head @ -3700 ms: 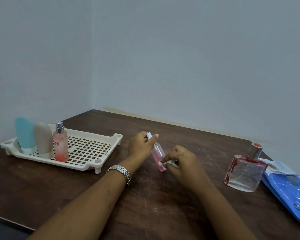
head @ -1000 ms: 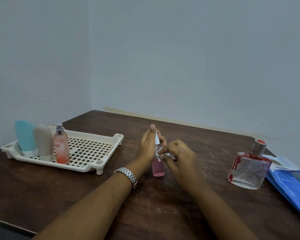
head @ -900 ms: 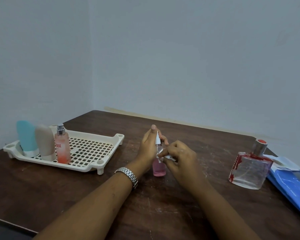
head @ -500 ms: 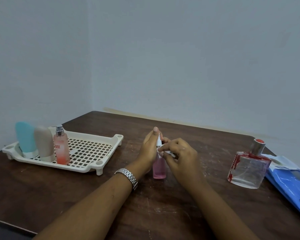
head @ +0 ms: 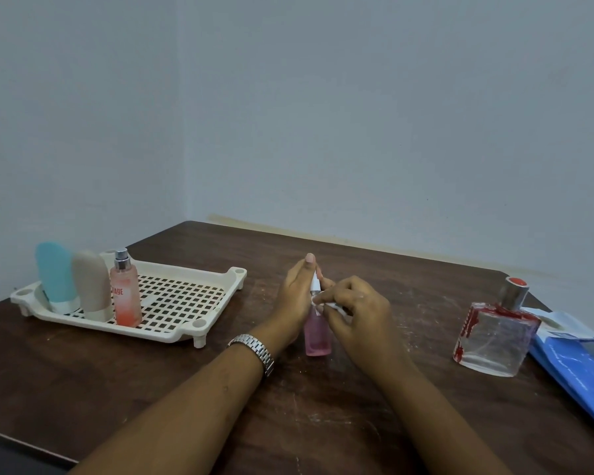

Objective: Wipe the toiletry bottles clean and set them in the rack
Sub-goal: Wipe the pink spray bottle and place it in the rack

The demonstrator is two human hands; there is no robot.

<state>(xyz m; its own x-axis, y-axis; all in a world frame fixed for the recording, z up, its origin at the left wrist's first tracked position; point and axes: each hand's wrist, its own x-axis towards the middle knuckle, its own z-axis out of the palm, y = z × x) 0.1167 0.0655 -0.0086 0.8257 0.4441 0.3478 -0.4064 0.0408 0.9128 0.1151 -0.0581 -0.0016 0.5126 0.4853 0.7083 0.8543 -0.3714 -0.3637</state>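
Note:
A small pink spray bottle (head: pixel 318 337) stands upright on the brown table (head: pixel 323 416) at the centre. My left hand (head: pixel 297 296) holds it from the left, with a finger near its white nozzle. My right hand (head: pixel 355 311) pinches a small white wipe (head: pixel 328 306) against the bottle's neck. The cream slotted rack (head: pixel 172 303) sits to the left and holds a blue tube (head: pixel 55 277), a beige tube (head: pixel 91 286) and a peach spray bottle (head: pixel 126 289), all upright. A square clear glass perfume bottle (head: pixel 494 334) with red trim stands at the right.
A blue plastic packet (head: pixel 576 368) with white paper on it lies at the table's right edge, just beyond the glass bottle. Grey walls meet in a corner behind the table. The table's near left edge (head: pixel 28 449) runs diagonally.
The pink bottle went from tilted to standing upright on the table. My right hand has moved the wipe from the bottle's lower body up to its neck.

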